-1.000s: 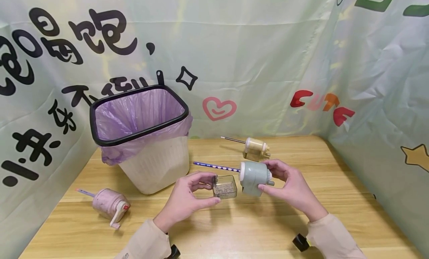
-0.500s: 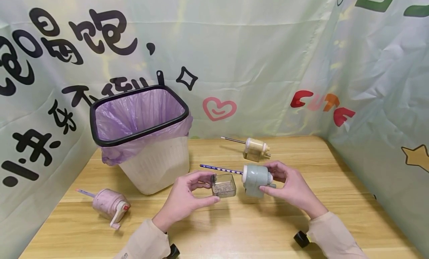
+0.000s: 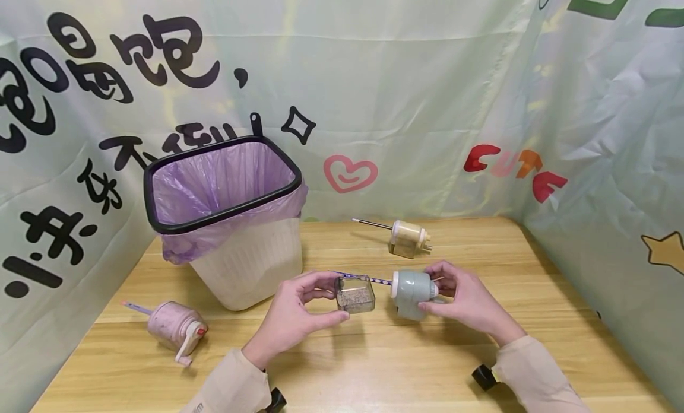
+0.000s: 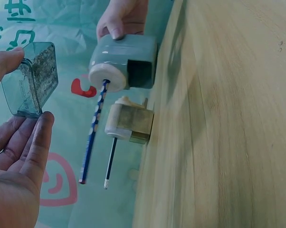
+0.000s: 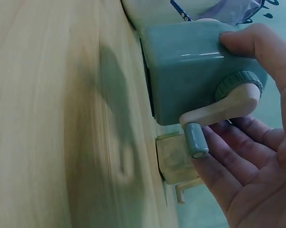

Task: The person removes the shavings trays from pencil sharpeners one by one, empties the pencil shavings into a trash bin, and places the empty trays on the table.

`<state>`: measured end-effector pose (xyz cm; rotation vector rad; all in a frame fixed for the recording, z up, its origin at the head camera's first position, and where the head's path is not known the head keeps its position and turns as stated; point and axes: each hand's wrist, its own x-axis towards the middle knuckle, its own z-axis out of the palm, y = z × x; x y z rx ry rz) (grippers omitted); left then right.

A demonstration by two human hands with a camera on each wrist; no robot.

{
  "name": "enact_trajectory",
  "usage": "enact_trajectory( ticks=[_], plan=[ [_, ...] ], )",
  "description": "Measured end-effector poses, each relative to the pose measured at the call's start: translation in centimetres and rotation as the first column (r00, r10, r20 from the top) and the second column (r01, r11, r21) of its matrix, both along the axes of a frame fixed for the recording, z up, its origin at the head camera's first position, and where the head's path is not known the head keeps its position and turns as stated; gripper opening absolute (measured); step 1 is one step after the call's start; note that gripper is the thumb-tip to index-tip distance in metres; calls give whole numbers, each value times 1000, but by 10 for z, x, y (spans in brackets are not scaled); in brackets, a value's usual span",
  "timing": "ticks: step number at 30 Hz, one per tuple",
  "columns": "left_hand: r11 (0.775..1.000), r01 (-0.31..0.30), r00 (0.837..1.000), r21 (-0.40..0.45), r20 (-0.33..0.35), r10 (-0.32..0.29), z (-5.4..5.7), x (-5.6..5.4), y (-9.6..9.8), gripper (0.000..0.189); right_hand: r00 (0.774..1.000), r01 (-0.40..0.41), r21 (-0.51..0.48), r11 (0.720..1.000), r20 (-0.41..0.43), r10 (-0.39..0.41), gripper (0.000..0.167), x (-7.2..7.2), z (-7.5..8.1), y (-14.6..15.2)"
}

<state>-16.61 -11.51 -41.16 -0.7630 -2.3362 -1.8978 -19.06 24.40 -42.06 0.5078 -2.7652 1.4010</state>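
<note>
My left hand (image 3: 299, 315) pinches a clear smoky shavings container (image 3: 356, 294) between thumb and fingers, above the table. Pencil shavings lie inside it, seen close up in the left wrist view. A grey-blue crank pencil sharpener (image 3: 412, 294) is gripped by my right hand (image 3: 462, 297), just right of the container. A blue patterned pencil (image 4: 93, 133) sticks out of the sharpener's front, and its far end passes behind the container in the head view. In the left wrist view the sharpener's lower side shows an open square slot. Its crank handle (image 5: 224, 107) faces my right palm.
A waste bin (image 3: 251, 253) with a purple liner stands at the back left. A pink sharpener (image 3: 176, 327) with a pencil sits at the left of the wooden table (image 3: 363, 371). Behind my hands rests a cream sharpener (image 3: 408, 238) holding a dark pencil. Printed cloth hangs around the table.
The sharpener in my right hand has moved right and slightly down, away from the container. My left hand and the container have shifted slightly left.
</note>
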Motion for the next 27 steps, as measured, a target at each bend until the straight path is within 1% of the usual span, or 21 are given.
enact_trajectory(
  ticks=[7, 15, 19, 27],
  plan=[
    [1000, -7, 1000, 9, -12, 8, 2, 0, 0, 59, 999, -33, 30, 999, 27, 33, 58, -3, -4, 4],
    [1000, -2, 1000, 18, -29, 3, 4, 0, -1, 59, 994, -73, 23, 997, 77, 71, 58, -3, -5, 8],
    [1000, -9, 999, 15, -35, 9, 3, -1, -2, 59, 993, -86, 27, 996, 83, 83, 57, -3, -5, 9],
    [1000, -22, 1000, 10, -20, 22, 5, -1, -3, 59, 990, -116, 28, 993, 83, 113, 56, -3, -5, 11]
  ],
)
